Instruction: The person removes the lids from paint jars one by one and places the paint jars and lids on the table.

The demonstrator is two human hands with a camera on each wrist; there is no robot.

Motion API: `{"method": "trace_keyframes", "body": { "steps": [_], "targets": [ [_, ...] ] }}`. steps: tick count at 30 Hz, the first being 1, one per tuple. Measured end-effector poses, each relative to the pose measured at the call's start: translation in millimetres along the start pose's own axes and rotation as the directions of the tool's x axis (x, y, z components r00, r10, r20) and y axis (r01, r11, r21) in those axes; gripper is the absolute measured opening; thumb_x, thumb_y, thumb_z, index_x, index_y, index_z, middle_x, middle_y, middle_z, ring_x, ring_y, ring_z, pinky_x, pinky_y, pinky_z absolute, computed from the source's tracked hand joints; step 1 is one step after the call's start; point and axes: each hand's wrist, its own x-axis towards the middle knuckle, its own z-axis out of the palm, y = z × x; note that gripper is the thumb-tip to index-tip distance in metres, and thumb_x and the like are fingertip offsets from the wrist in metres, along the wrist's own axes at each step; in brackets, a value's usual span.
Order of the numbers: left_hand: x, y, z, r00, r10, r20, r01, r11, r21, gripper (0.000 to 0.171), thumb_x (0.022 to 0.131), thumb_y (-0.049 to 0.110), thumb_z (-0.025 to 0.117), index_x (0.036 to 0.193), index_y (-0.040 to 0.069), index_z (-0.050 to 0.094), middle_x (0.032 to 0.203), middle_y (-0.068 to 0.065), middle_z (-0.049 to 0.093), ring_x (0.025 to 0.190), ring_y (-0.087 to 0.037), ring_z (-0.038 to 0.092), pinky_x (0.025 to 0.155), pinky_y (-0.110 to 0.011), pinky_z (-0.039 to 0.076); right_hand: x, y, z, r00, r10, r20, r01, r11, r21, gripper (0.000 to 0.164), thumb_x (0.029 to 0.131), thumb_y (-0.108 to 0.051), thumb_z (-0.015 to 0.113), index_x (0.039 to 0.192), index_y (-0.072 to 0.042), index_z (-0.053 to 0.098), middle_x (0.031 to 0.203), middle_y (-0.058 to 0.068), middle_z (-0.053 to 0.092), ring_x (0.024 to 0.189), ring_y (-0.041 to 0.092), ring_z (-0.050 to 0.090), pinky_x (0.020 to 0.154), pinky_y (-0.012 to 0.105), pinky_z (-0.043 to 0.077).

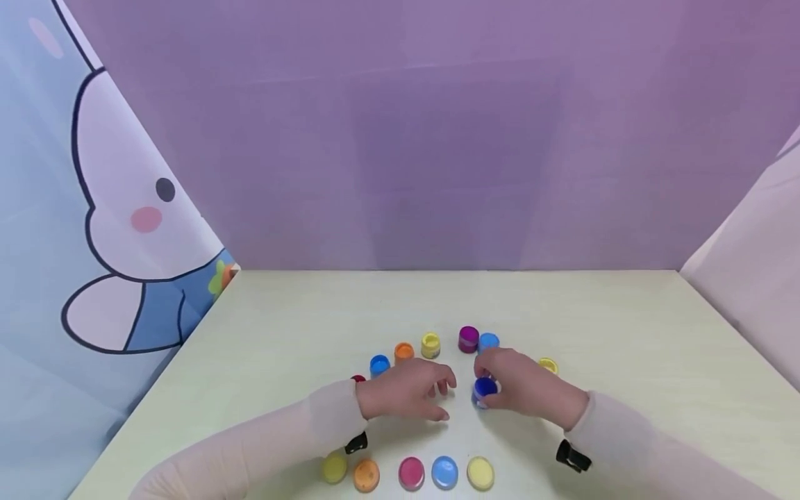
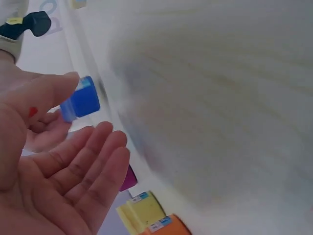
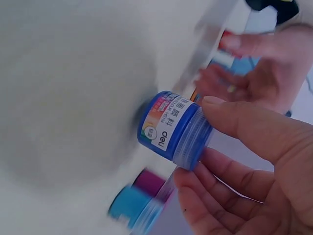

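A dark blue paint jar [image 1: 484, 390] stands near the middle of the table. My right hand [image 1: 525, 385] pinches it near the top between thumb and fingers, and its printed label shows in the right wrist view. To its left hovers my left hand [image 1: 409, 390], fingers loosely bent and apart, holding nothing. Behind the hands stand a purple jar [image 1: 469, 339], a light blue jar [image 1: 489, 342], a yellow jar [image 1: 430, 345], an orange jar [image 1: 403, 351] and a blue jar [image 1: 379, 365]. A red jar [image 1: 358, 378] is mostly hidden by the left arm.
Along the near side lie several round lids: an olive-yellow lid [image 1: 334, 468], an orange lid [image 1: 366, 476], a pink-red lid [image 1: 411, 473], a light blue lid [image 1: 444, 472] and a pale yellow lid [image 1: 480, 473]. Another yellow jar [image 1: 548, 365] is partly behind the right hand.
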Motion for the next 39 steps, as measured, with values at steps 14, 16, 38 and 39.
{"method": "trace_keyframes", "body": {
  "steps": [14,16,38,39],
  "targets": [
    [7.9,-0.3,6.2,0.999,-0.052,0.014,0.053,0.994,-0.091,0.04,0.068,0.021,0.079,0.102,0.021,0.058,0.085,0.018,0.054,0.075,-0.001,0.05,0.067,-0.016,0.042,7.3,-27.0,15.4,0.986,-0.16,0.051,0.158,0.987,0.028,0.024,0.07,-0.012,0.076,0.088,-0.013,0.059,0.083,-0.01,0.051,0.071,0.003,0.047,0.067,0.023,0.044],
    [9.4,-0.1,6.9,0.999,-0.051,0.005,0.051,0.995,-0.081,0.04,0.069,0.022,0.079,0.102,0.021,0.058,0.084,0.018,0.054,0.073,-0.002,0.05,0.065,-0.016,0.042,7.7,-26.8,15.9,0.985,-0.164,0.054,0.163,0.986,0.013,0.024,0.07,-0.012,0.075,0.088,-0.014,0.059,0.084,-0.01,0.052,0.072,0.003,0.047,0.067,0.022,0.044],
    [16.3,-3.7,12.6,0.999,-0.015,0.033,0.02,0.986,-0.167,0.037,0.066,0.023,0.08,0.099,0.022,0.063,0.073,0.013,0.056,0.063,-0.003,0.048,0.059,-0.017,0.042,1.4,-22.2,17.6,0.955,-0.284,0.086,0.295,0.944,-0.151,0.025,0.075,-0.014,0.073,0.097,-0.013,0.06,0.09,-0.007,0.054,0.078,0.002,0.046,0.07,0.016,0.043],
    [16.7,-3.9,12.8,1.0,-0.005,0.031,0.009,0.988,-0.155,0.036,0.066,0.024,0.08,0.098,0.022,0.063,0.073,0.013,0.056,0.063,-0.002,0.048,0.059,-0.017,0.042,1.1,-22.0,17.4,0.953,-0.291,0.09,0.302,0.94,-0.159,0.026,0.075,-0.014,0.073,0.097,-0.012,0.061,0.091,-0.007,0.054,0.079,0.002,0.046,0.071,0.016,0.043]
  ]
}}
